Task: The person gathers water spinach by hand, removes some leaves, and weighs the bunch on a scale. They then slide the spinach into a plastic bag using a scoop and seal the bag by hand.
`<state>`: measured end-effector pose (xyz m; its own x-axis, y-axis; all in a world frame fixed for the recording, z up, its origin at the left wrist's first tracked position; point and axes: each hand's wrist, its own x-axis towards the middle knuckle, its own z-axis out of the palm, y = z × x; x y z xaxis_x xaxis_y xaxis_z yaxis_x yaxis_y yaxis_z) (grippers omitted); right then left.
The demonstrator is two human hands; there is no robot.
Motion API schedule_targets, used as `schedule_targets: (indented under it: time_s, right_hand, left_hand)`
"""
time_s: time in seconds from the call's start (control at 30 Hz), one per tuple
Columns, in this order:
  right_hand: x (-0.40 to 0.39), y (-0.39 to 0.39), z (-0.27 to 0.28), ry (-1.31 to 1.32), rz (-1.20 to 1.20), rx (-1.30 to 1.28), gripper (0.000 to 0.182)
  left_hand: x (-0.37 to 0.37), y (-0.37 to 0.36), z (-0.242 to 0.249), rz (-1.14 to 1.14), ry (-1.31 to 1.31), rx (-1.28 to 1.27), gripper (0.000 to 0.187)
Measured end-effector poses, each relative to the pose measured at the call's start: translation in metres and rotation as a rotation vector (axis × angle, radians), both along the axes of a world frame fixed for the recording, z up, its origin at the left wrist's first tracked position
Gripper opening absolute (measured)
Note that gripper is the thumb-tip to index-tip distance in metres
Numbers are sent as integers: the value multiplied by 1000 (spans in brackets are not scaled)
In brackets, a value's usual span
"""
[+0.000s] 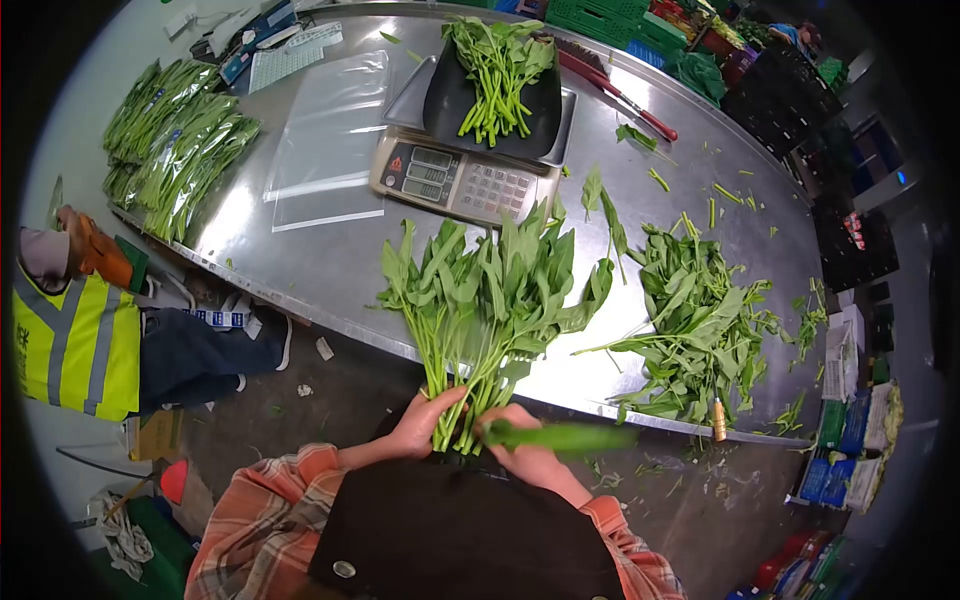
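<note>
At the table's front edge, my left hand (pixel 428 422) is wrapped round the lower stems of a leafy green bunch (pixel 430 290). Close on its right, my right hand (pixel 522 447) grips the stems of another leafy bunch (pixel 520 280); a blurred long leaf (pixel 570 436) sticks out beside it to the right. The tops of both bunches touch and rest over the metal table (pixel 340 270). Behind them is a digital scale (pixel 465 178), its black tray (pixel 545 110) holding more stemmed greens (pixel 495 75).
Packed greens (pixel 170 150) lie at the left, beside flat clear bags (pixel 330 130). At right are a loose leafy pile (pixel 700 310), a wooden handle (pixel 719 420) and a red-handled brush (pixel 620 90). A person in a yellow vest (pixel 80 340) stands left. Crates (pixel 590 22) stand behind.
</note>
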<state>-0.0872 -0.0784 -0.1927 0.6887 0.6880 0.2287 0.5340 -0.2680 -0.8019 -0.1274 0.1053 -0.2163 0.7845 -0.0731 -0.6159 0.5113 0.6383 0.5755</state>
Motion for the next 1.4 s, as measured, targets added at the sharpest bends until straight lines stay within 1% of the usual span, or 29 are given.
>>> schedule_targets:
  time_s: [0.03, 0.07, 0.17, 0.2, 0.3, 0.4, 0.47, 0.53, 0.57, 0.6, 0.63, 0.73, 0.77, 0.8, 0.9, 0.93, 0.97, 1.0, 1.03, 1.07, 1.1, 1.13, 1.17, 1.23, 1.27, 1.3, 1.33, 1.37, 1.4]
  right_hand:
    - [1, 1, -2, -72, 95, 7, 21]
    - [1, 4, -6, -149, 156, -27, 28]
    - [10, 7, -8, -196, 328, -12, 28]
    - [10, 8, -5, -201, 361, -15, 30]
    - [8, 9, 0, -207, 382, 59, 30]
    - [8, 5, 1, -118, 445, 60, 27]
    - [5, 4, -13, -63, 450, 45, 27]
    - [12, 8, -14, -43, 463, 27, 26]
    - [11, 10, -9, -29, 474, 13, 26]
    - [11, 16, -5, -74, 462, 20, 25]
    - [12, 21, -3, -129, 509, -105, 20]
    - [16, 30, 4, -133, 502, 54, 17]
    - [14, 30, 5, -114, 511, 79, 16]
    - [15, 32, 4, -103, 523, 105, 15]
    - [-1, 26, -22, 255, 488, 57, 17]
    - [-2, 22, 10, 397, 328, -33, 15]
    - [3, 14, 43, 527, 167, -123, 14]
    - [1, -2, 42, 723, -109, 71, 14]
    - [10, -25, 39, 623, -493, -13, 14]
    - [31, -45, 40, 700, -645, 308, 19]
    - [51, -65, 42, 731, -761, 695, 26]
    - [72, -85, 43, 687, -833, 1036, 33]
    - [79, -81, 62, 679, -1111, 1062, 35]
    - [70, -93, 16, 521, -1037, 354, 31]
    - [58, -81, 13, 612, -862, 166, 26]
    - [51, -63, 2, 733, -714, 131, 27]
    - [41, -38, -10, 731, -628, 17, 31]
    - [37, -14, -7, 572, -430, -86, 34]
    - [32, 11, -8, 435, -342, -119, 35]
  left_hand:
    - [6, -3, 5, 48, 48, -96, 18]
    - [10, -5, 15, -18, -26, 13, 20]
    - [14, -11, 12, 32, 0, 50, 20]
    - [15, -11, 14, 72, 52, 31, 18]
    - [8, -10, -16, 119, 56, 108, 14]
    - [7, -6, -2, 42, 82, 164, 10]
    - [0, -4, -1, 18, -6, 185, 9]
    - [3, 2, 4, 53, 47, -22, 13]
    - [8, -2, 19, 73, 49, -74, 18]
    - [11, -3, 18, 41, 18, -61, 20]
    - [12, -3, 17, 11, -9, -49, 22]
    - [14, 3, 3, -55, 13, -67, 24]
    - [9, 4, 3, -65, 27, -70, 25]
    - [8, 4, 4, -17, 33, -71, 26]
    - [6, 0, -7, 56, -28, 9, 28]
    - [6, -1, -9, 35, -2, -27, 34]
    - [8, 0, -6, 14, -2, 21, 34]
    - [9, 1, 1, -5, 1, 67, 35]
    - [8, 1, 4, -25, 7, 112, 36]
    - [7, 2, 2, -9, -45, 70, 38]
    - [5, 5, 2, -16, -46, 57, 37]
    - [3, 8, 1, -26, -48, 44, 36]
    - [0, 10, 1, -37, -50, 31, 36]
    - [-1, 12, -2, -6, -9, 0, 32]
    - [-4, 13, -4, 9, 19, -15, 30]
    - [-5, 16, -5, -4, 45, -55, 30]
    - [-5, 20, -5, -17, 75, -95, 31]
    - [-7, 23, -5, -31, 111, -135, 32]
    - [-8, 23, -2, -4, 150, -159, 32]
